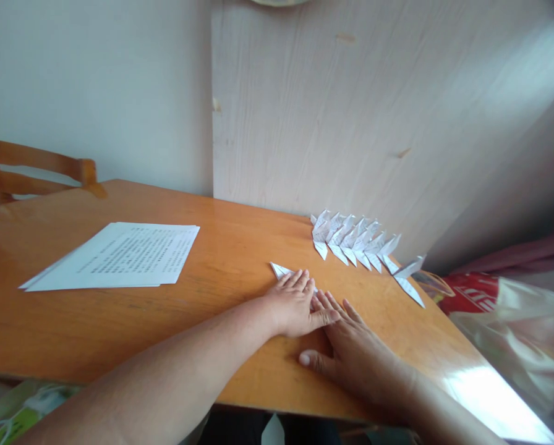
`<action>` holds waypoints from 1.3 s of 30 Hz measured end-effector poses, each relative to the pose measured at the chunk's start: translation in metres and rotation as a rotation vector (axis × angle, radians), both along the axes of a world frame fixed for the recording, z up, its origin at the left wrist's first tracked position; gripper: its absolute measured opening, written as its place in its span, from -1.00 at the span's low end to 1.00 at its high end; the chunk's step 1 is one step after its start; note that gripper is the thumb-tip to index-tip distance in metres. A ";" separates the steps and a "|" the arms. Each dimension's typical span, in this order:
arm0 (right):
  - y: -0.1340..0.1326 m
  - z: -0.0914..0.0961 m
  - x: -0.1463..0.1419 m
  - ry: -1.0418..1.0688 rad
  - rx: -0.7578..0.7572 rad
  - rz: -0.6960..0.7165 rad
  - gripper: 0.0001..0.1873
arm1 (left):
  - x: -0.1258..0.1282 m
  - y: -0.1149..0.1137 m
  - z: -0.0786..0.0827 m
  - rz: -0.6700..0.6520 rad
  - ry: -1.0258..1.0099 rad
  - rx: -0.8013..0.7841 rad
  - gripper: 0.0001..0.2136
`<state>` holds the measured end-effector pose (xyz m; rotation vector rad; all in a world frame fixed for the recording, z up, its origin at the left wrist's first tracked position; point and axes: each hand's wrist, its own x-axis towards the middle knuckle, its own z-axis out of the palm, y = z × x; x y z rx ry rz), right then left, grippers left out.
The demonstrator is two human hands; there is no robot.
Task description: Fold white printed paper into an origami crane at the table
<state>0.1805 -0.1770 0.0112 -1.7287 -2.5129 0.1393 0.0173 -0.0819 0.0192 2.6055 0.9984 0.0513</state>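
A small folded piece of white paper (279, 269) lies on the table, mostly covered by my hands; one pointed end shows at the left. My left hand (295, 304) rests flat on it with fingers stretched out, its thumb reaching over the fingers of my right hand. Palm down beside it, my right hand (355, 346) has its fingers extended toward the paper's right end and its thumb apart on the wood. Whether the right fingertips touch the paper is hidden.
Several folded paper birds (351, 240) stand in rows at the back right of the wooden table (230, 247), with one paper bird (409, 278) nearer the edge. A stack of printed sheets (119, 256) lies left. Bags (518, 321) sit beyond the right edge; a chair (40, 164) stands back left.
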 end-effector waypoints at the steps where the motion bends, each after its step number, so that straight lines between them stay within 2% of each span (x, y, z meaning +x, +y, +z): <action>1: 0.000 0.000 0.000 -0.003 -0.011 -0.001 0.04 | 0.000 0.001 0.000 0.007 0.006 0.003 -0.02; 11: -0.011 0.020 -0.001 -0.039 -0.094 -0.014 -0.01 | 0.001 0.004 0.000 -0.023 0.059 0.031 -0.07; 20: -0.030 0.010 0.022 -0.036 -0.038 0.004 -0.05 | 0.000 0.007 0.000 -0.034 0.070 0.040 -0.06; 22: -0.031 0.013 0.022 -0.043 -0.054 -0.001 -0.05 | -0.001 0.011 0.001 -0.049 0.068 0.031 -0.12; 26: -0.035 0.022 0.016 -0.060 -0.076 -0.017 -0.07 | -0.009 0.026 0.004 -0.114 0.065 0.013 -0.40; 28: -0.037 0.026 0.014 -0.060 -0.071 -0.017 -0.09 | -0.014 0.035 0.005 -0.127 0.070 0.000 -0.48; 35: -0.033 0.033 0.012 -0.104 -0.051 -0.014 -0.16 | -0.037 0.058 0.013 -0.097 0.050 -0.122 -0.50; 39: -0.020 0.040 0.013 -0.104 -0.007 0.016 -0.37 | -0.040 0.059 0.017 -0.087 0.076 -0.153 -0.51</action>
